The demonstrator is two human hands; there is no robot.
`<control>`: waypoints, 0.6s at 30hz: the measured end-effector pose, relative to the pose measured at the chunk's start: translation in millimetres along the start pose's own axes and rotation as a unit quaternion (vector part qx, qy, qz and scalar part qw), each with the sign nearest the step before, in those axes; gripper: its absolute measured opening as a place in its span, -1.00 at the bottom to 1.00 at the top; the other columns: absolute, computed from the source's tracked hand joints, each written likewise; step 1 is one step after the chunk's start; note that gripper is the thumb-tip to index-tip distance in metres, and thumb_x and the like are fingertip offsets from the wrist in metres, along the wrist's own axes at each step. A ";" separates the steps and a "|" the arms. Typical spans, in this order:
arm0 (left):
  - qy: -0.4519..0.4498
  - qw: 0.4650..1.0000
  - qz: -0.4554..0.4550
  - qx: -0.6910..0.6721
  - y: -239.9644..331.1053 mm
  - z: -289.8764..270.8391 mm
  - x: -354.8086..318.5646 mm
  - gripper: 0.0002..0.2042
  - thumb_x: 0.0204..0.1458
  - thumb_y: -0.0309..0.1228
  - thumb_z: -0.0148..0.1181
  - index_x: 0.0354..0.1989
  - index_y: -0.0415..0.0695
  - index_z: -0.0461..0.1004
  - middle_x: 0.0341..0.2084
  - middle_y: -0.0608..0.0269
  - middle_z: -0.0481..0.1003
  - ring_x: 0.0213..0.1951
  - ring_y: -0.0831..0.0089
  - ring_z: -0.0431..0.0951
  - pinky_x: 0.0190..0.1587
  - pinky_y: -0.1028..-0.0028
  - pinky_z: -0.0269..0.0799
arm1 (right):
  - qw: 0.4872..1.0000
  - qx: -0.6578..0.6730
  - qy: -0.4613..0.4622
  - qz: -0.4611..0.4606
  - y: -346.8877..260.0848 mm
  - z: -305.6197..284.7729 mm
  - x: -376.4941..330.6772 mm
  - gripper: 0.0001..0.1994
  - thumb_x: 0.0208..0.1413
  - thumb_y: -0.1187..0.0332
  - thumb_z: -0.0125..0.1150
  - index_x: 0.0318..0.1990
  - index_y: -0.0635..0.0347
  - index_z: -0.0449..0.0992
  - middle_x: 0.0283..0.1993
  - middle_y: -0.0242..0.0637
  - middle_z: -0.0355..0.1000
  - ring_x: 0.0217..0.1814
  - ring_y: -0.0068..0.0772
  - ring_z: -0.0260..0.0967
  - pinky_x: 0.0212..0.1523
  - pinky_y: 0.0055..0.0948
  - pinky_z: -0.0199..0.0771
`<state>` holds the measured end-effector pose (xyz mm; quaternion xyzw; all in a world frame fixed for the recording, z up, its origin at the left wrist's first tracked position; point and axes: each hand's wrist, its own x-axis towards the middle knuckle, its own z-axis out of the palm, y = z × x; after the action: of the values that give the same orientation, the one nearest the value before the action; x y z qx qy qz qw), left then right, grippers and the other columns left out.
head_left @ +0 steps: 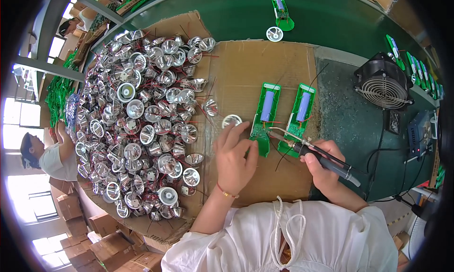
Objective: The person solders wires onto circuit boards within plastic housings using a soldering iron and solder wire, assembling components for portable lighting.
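Note:
My right hand (324,170) is wrapped round a soldering iron (301,149) with a thin metal tube and black cable along it. Its tip reaches the circuit board of the left green flashlight housing (260,112). A purple cylindrical battery (268,105) lies in that housing. Beside it, a second green housing (290,144) holds another purple battery (304,106), partly behind the iron. My left hand (235,161) is left of the boards, fingers curled over a silver reflector cup (231,120); its fingertips hide the lower rim. Any wire in its pinch is too small to see.
Many reflector cups with red wires (142,123) are heaped on the left. Cardboard (262,59) lies underneath. A black fan (384,85) and a soldering station (421,135) stand right. Another housing (280,9) and cup (274,34) lie farther off. A person (56,156) works leftward.

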<state>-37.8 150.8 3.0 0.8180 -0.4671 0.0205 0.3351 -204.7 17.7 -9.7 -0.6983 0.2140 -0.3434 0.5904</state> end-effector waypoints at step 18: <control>-0.047 0.997 -0.048 -0.029 -4.4 8.6 0.0 -0.90 -0.16 -0.44 0.19 -0.63 -0.16 0.48 -0.30 0.25 0.48 0.06 0.09 0.25 0.03 0.09 0.00 | 0.999 0.003 -0.011 0.042 -1.7 4.2 0.3 -0.84 -0.06 0.46 0.22 -0.39 0.30 0.36 -0.50 -0.29 0.40 -0.54 -0.64 0.30 -0.51 -0.59 0.31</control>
<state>-36.8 147.4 -5.9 0.8291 -0.4434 -0.0476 0.3372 -201.6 20.7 -8.3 -0.6909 0.2354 -0.3113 0.6086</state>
